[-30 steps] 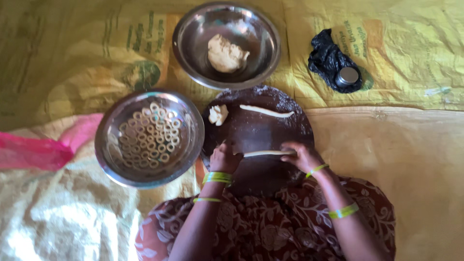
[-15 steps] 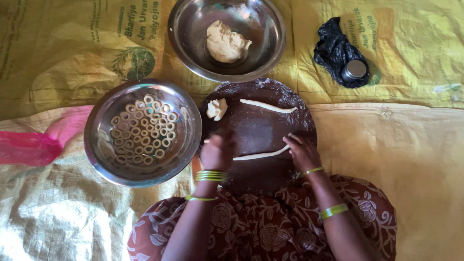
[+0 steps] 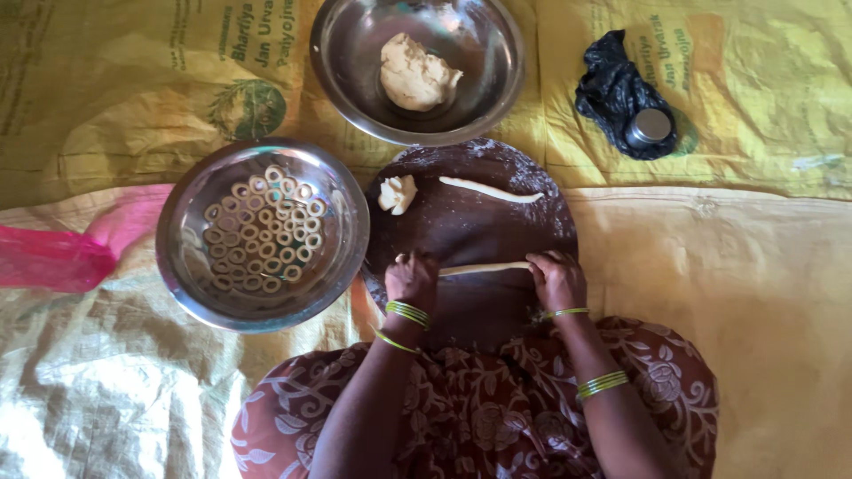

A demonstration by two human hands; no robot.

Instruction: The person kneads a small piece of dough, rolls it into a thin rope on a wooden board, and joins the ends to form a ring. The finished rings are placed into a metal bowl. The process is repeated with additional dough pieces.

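Yellow woven sacks [image 3: 124, 98] with green round emblems and print cover the floor, a pink bag [image 3: 49, 257] at the left edge and a black bag [image 3: 612, 89] holding a small metal lid [image 3: 649, 127] at upper right. On the round dark board [image 3: 470, 222], the left hand [image 3: 411, 279] and right hand [image 3: 556, 279] press flat, fingers loosely curled, on the ends of a thin dough rope [image 3: 484, 268]; a second rope [image 3: 491, 189] and a small dough piece [image 3: 397, 193] lie beyond. A steel bowl of dough rings [image 3: 262, 235] touches the board's left edge, a bowl with a dough lump [image 3: 417, 71] sits beyond; bare sacking lies open to the right.
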